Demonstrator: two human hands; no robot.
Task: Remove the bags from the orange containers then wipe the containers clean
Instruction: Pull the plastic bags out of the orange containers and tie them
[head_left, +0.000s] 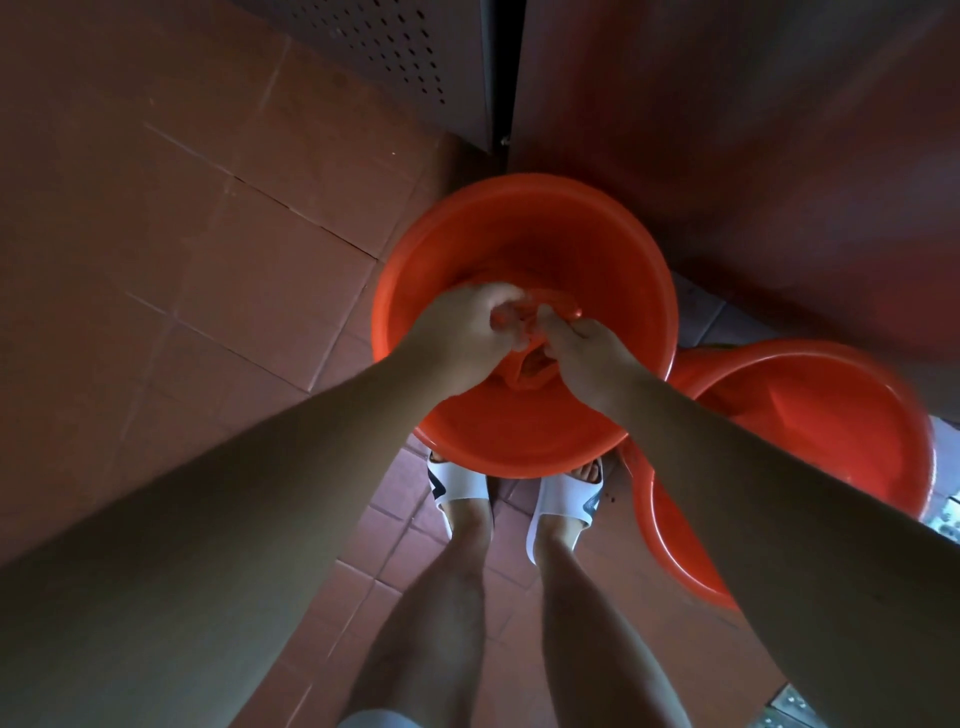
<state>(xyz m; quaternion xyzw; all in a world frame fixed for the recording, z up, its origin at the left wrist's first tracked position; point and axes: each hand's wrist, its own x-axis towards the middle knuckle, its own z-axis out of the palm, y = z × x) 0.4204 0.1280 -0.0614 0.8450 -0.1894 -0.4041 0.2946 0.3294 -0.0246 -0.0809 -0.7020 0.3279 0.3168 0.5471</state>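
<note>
While both hands work inside orange container (524, 234) | left hand (462, 332), right hand (587, 358) each pinch orange bag (524, 371) | second container (810, 415) just beside.

Second orange container (810, 415) partly behind right forearm; fingers (519, 312) blurred around orange bag (524, 369).

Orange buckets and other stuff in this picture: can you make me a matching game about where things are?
Things:
1. orange bag
2. middle orange container
3. second orange container
4. white sandals

Places:
A. on the person's feet
B. far right, partly behind the right arm
C. pinched by both hands
D. straight in front of the toes

Pairs: 1-C, 2-D, 3-B, 4-A
</note>
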